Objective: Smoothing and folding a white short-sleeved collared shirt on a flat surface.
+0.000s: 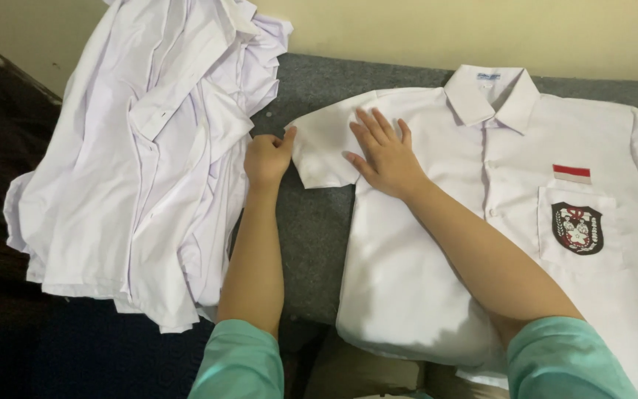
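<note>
White short-sleeved shirt (422,295): lies front up and spread flat on the grey tabletop (315,222), collar (490,92) toward the wall, buttoned down the middle. Chest pocket (576,225) carries a dark shield-shaped badge (577,228); just above the pocket sits a small red-and-white flag patch (571,174).

Left hand (267,159): closed in a pinch on the hem of the shirt's sleeve (326,148), thumb on top, holding the sleeve edge at the shirt's outer side. Forearm bare, teal sleeve at the elbow.

Right hand (387,155): open, fingers (375,125) spread, palm pressed flat on the shirt near the shoulder, just beside the held sleeve. It grips nothing. Forearm crosses the shirt's lower front.

Pile of white shirts (142,155): loose, crumpled heap to the left of the flat shirt, overlapping the tabletop's edge, close beside the left hand.

Wall (407,29): pale cream, behind the tabletop.

Dark area (9,222): far left, detail cannot be made out.
</note>
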